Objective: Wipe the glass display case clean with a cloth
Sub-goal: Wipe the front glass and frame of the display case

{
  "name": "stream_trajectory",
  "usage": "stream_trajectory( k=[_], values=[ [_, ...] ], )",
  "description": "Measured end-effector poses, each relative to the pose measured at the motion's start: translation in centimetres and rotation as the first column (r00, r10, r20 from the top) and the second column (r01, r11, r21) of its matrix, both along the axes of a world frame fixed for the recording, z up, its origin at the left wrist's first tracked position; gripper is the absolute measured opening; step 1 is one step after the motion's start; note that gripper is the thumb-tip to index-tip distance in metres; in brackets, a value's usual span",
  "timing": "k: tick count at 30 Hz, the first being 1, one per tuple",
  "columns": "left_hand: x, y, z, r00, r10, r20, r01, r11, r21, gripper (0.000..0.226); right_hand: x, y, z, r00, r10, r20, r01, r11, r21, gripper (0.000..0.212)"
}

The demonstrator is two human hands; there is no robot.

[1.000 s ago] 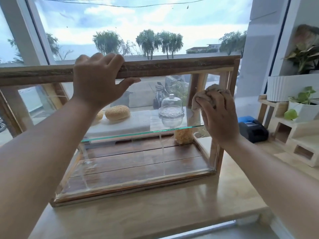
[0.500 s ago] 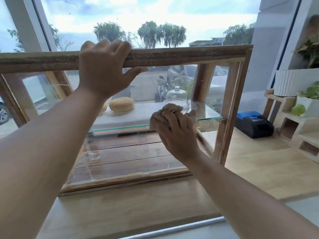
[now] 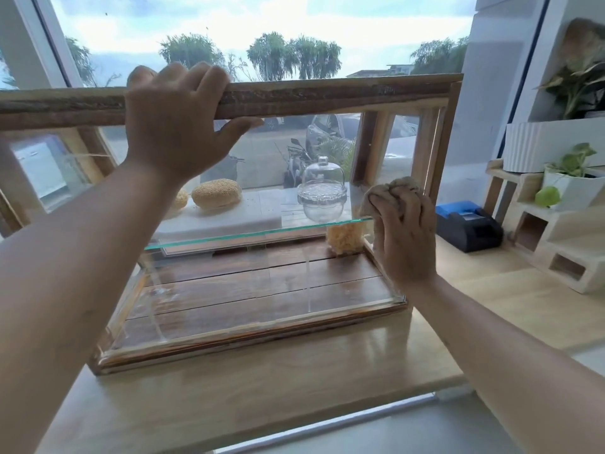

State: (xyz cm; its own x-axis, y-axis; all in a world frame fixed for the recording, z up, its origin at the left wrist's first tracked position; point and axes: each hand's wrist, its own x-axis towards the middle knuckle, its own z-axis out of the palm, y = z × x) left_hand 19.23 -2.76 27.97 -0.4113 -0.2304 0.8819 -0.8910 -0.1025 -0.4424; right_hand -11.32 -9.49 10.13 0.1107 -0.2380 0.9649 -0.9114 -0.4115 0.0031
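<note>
A wood-framed glass display case (image 3: 327,96) stands on a light wooden counter (image 3: 262,388). My left hand (image 3: 176,126) grips the case's top wooden rail, fingers over the top and thumb underneath. My right hand (image 3: 404,234) holds a bunched tan cloth (image 3: 397,186) against the front glass at the right end, level with the glass shelf (image 3: 255,235). Inside, sesame buns (image 3: 216,193) lie on a white board and a small glass dome (image 3: 322,188) stands on the shelf.
A black and blue receipt printer (image 3: 468,224) sits right of the case. Further right are wooden block shelves (image 3: 563,253) with potted plants (image 3: 569,178) and a white ribbed planter (image 3: 537,145). A large window is behind the case.
My right hand with the cloth has swept from the middle of the front glass back to the right end. The left hand has stayed on the top rail.
</note>
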Motion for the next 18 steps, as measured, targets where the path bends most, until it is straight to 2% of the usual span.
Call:
stream_trajectory(
  k=[3, 4, 6, 9, 12, 15, 18],
  values=[
    [0.0, 0.0, 0.0, 1.000, 0.000, 0.002, 0.000, 1.000, -0.006, 0.068, 3.7, 1.4, -2.0, 0.967, -0.038, 0.250, 0.014, 0.995, 0.099, 0.031],
    [0.0, 0.0, 0.0, 1.000, -0.001, 0.000, 0.001, 1.000, -0.005, 0.068, 5.1, 1.9, -2.6, 0.956, -0.030, 0.293, -0.004, 0.993, 0.115, 0.033],
    [0.0, 0.0, 0.0, 1.000, -0.001, -0.008, 0.001, 1.000, 0.004, 0.070, 7.5, 2.6, -3.4, 0.964, 0.027, 0.264, -0.058, 0.992, 0.112, 0.036],
    [-0.1, 0.0, 0.0, 1.000, -0.004, -0.011, 0.004, 1.000, 0.014, 0.071, 9.9, 3.1, -3.5, 0.984, 0.127, 0.125, -0.128, 0.992, -0.001, 0.034],
    [-0.1, 0.1, 0.0, 1.000, 0.002, -0.020, -0.002, 1.000, 0.023, 0.073, 11.1, 3.3, -3.5, 0.971, 0.201, -0.129, -0.213, 0.973, -0.086, 0.034],
    [-0.1, 0.1, 0.0, 1.000, 0.001, -0.029, -0.001, 1.000, 0.029, 0.072, 9.3, 2.8, -3.8, 0.912, 0.172, -0.372, -0.242, 0.958, -0.150, 0.036],
    [-0.2, 0.2, 0.0, 0.999, -0.006, -0.036, 0.007, 0.999, 0.033, 0.071, 5.3, 1.6, -3.6, 0.803, 0.101, -0.588, -0.231, 0.961, -0.151, 0.034]
  ],
)
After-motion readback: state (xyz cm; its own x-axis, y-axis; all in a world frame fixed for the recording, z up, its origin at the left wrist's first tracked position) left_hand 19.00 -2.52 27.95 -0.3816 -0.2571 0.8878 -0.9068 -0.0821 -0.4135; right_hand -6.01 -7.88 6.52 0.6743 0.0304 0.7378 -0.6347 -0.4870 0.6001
